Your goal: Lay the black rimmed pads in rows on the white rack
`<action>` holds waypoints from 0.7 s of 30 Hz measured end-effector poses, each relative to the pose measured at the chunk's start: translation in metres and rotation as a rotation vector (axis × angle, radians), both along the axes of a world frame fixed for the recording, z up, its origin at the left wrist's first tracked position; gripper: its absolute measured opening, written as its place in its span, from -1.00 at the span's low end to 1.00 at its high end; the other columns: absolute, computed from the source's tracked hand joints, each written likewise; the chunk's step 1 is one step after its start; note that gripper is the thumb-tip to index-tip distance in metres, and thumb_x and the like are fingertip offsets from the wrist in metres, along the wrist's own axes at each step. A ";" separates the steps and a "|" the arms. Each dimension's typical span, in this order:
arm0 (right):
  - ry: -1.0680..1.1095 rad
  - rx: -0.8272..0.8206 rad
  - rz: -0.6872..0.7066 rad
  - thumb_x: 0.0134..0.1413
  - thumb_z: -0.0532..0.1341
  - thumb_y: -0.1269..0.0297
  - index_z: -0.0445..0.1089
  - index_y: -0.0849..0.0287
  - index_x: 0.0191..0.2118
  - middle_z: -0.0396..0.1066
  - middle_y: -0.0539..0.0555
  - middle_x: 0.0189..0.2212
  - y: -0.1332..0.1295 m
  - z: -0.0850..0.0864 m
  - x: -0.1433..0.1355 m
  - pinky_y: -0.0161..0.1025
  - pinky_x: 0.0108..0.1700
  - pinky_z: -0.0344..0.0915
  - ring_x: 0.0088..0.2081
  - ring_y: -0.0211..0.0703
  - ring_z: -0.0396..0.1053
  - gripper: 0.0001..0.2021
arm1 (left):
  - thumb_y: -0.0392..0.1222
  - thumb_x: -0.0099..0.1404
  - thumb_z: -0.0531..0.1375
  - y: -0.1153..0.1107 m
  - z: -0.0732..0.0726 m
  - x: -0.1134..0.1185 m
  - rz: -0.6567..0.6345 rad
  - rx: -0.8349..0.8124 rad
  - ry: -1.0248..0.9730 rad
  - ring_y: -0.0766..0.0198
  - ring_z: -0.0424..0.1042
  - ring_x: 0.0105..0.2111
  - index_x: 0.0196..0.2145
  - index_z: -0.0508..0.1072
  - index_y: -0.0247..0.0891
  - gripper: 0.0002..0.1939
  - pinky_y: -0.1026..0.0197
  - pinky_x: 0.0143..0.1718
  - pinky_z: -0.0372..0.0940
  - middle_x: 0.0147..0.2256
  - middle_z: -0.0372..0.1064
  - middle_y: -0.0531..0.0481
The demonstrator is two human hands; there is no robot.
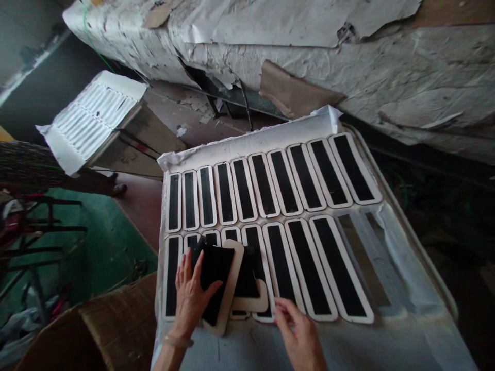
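My left hand (189,293) lies with fingers and thumb spread over a loose black panel with a pale rounded border (232,278). Under its right side, another loose bordered panel (263,298) lies askew across the lower row. At the lower end of that row, my right hand (297,332) has thumb and forefinger pinched at the pale edge of a black strip (284,263). Which of two neighbouring edges it grips is hard to make out. An upper row of similar strips (235,190) lies side by side, and the loose panels partly cover the lower row.
Pale sheeting covers the board (240,345) under the strips; bare grey film (371,252) shows at right. A second stand with whitish strips (96,121) is at upper left, near a person's foot (119,189). Cardboard (116,319) stands lower left; a paper-covered bench (367,77) runs behind.
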State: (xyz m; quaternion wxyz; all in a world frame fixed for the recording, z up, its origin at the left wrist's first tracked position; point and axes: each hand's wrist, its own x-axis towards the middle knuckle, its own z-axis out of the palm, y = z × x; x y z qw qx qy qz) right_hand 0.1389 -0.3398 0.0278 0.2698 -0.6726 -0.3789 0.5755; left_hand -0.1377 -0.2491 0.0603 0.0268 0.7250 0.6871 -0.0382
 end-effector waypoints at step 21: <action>-0.134 0.875 0.297 0.35 0.03 0.37 -0.11 -0.18 0.38 0.50 -0.01 0.01 0.008 0.043 -0.055 -0.22 -0.05 0.51 0.06 -0.15 0.44 -0.42 | -0.18 -0.05 0.34 0.034 0.087 0.005 0.933 -1.210 -1.672 0.23 0.39 -0.39 -0.27 0.39 -0.29 -0.64 0.22 -0.30 0.26 -0.40 0.35 0.01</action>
